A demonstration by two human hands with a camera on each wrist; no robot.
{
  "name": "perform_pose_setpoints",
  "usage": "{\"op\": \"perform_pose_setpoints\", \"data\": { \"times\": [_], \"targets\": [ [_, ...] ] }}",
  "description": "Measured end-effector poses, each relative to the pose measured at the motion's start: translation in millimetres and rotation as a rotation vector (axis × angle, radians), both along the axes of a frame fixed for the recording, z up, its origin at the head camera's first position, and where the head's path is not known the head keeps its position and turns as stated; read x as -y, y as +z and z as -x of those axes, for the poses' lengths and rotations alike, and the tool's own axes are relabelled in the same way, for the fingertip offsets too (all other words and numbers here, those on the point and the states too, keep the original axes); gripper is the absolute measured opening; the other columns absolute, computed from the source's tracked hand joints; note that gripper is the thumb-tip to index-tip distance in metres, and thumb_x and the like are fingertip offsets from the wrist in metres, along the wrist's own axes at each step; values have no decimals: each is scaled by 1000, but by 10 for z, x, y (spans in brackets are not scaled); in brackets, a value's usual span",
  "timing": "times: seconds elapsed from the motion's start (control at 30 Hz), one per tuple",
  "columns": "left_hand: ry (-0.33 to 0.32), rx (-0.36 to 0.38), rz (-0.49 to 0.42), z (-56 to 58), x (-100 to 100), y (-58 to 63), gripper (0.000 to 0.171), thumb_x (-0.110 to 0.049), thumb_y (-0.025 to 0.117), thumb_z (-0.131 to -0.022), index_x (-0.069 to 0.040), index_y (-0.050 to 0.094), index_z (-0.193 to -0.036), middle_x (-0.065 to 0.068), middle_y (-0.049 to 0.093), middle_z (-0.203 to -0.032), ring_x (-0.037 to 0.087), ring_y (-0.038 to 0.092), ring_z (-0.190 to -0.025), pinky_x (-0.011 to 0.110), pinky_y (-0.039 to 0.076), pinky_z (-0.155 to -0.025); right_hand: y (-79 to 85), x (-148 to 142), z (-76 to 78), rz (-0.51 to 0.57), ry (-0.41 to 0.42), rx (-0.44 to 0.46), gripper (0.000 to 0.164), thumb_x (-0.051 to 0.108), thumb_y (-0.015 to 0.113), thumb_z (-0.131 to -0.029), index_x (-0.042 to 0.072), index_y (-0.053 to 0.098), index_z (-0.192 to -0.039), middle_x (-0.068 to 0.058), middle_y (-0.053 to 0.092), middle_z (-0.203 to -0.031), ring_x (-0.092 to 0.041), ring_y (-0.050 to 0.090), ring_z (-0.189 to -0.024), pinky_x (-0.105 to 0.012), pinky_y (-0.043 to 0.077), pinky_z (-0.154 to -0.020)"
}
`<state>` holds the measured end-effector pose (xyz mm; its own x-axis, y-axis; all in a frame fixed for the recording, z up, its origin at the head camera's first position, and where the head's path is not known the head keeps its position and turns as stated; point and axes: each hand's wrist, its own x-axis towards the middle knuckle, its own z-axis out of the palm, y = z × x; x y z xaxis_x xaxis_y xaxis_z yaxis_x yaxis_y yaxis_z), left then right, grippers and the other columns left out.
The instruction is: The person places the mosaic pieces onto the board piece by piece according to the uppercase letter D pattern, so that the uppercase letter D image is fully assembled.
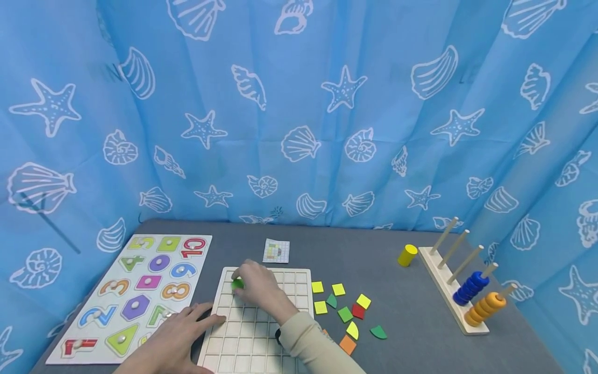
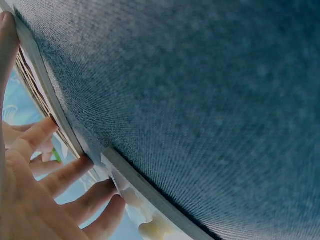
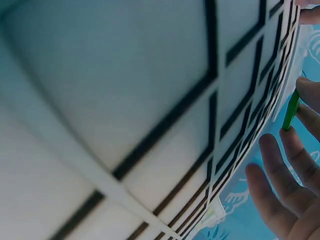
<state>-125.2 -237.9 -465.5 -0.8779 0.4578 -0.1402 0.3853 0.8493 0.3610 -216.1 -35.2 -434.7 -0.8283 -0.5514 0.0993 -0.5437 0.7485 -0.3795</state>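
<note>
Over the upper left part of a pale wooden grid board (image 1: 240,345), my right hand (image 1: 259,284) pinches a small green tile (image 1: 237,284). In the right wrist view the green tile (image 3: 291,111) sits between thumb and fingertips, above the grid cells. My left hand (image 1: 174,336) rests at the board's left edge, thumb and fingers spread and touching the rim. The left wrist view shows its fingers (image 2: 70,175) along the board's side, some near the edge of the number puzzle board (image 1: 112,288). No tiles show in the visible cells; my right arm hides some.
Loose yellow, green, red and orange tiles (image 1: 345,314) lie right of the grid board. A small pattern card (image 1: 276,251) lies behind it. Farther right are a yellow cylinder (image 1: 407,255) and a peg stand (image 1: 439,275) with blue and orange rings. A blue curtain (image 1: 299,114) hangs behind.
</note>
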Motion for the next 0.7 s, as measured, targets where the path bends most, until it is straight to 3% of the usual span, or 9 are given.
{"op": "perform_pose_setpoints", "data": {
  "times": [0.13,0.3,0.47,0.7],
  "targets": [
    [-23,-31,-2,-7,5,-4,99,-82,79,-60,-26,59,-140,19,52,-146,53,55,-125,75,47,-89,-12,5,-17,-11,-20,-3,24,17,83,-85,13,80,-109,-4,74,-108,-16,68,-88,-23,50,-59],
    [-11,-19,2,-5,2,-6,100,-82,79,-60,-27,59,-141,19,52,-147,53,55,-126,77,46,-90,-22,7,-9,-4,-35,-5,24,15,82,-85,12,80,-108,-5,75,-108,-15,67,-84,-21,46,-55],
    [3,-14,3,-6,5,-10,102,-84,78,-59,-27,59,-141,18,52,-148,52,54,-127,78,45,-91,-31,20,-10,-24,-35,-19,22,16,84,-84,15,81,-106,-3,76,-105,-16,69,-86,-24,50,-57],
    [-28,-27,2,-14,24,-14,98,-80,79,-62,-27,58,-141,19,51,-147,53,55,-125,76,47,-89,-42,22,-10,-33,-33,-48,22,14,82,-83,14,81,-105,-3,77,-107,-18,72,-88,-25,53,-57]
  ]
}}
